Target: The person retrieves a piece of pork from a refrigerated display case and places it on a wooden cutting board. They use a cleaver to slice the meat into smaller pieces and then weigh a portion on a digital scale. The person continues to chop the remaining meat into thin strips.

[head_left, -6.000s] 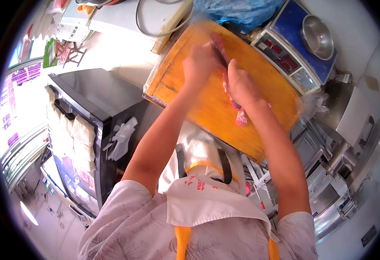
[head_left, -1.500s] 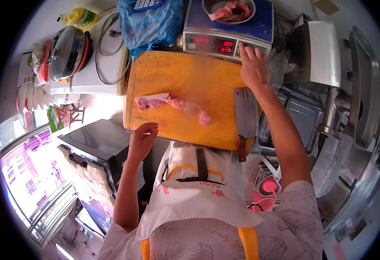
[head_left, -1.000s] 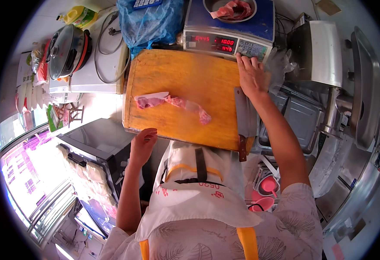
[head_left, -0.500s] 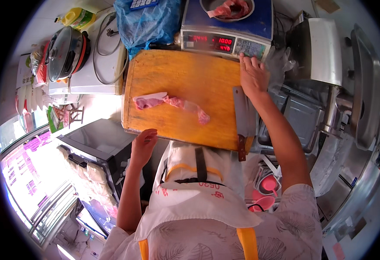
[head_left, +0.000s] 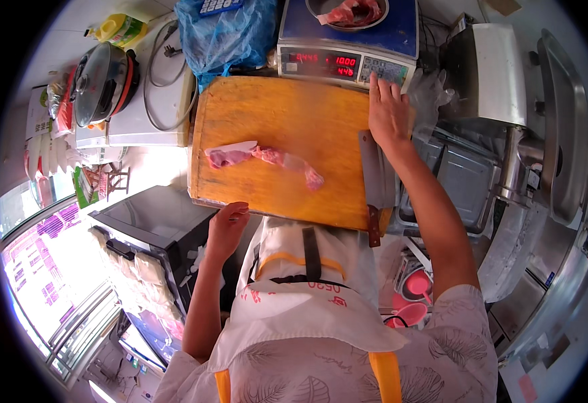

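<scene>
My right hand [head_left: 388, 115] reaches past the board's far right corner, fingers stretched out, the index fingertip at the keypad of a digital scale [head_left: 317, 62]. A metal bowl [head_left: 386, 15] of raw meat [head_left: 351, 13] sits on the scale. My left hand [head_left: 227, 226] is at the near left edge of the wooden cutting board [head_left: 267, 191], fingers loosely bent and nothing visible in them. A long strip of raw meat [head_left: 272, 156], pale along its left part, lies across the board. Along the right edge rests a cleaver [head_left: 372, 168], its wooden handle towards me; neither hand touches it.
A blue plastic bag [head_left: 223, 40] with a calculator [head_left: 220, 5] on it lies behind the board. Far left stands a lidded electric pot [head_left: 99, 80]. To the right are metal trays [head_left: 465, 185]; pink scoops [head_left: 411, 312] sit low beside my apron.
My right hand has shifted slightly away from me, its index finger now over the scale's keypad. My left hand has moved a little to the right. Meat and cleaver stay in place.
</scene>
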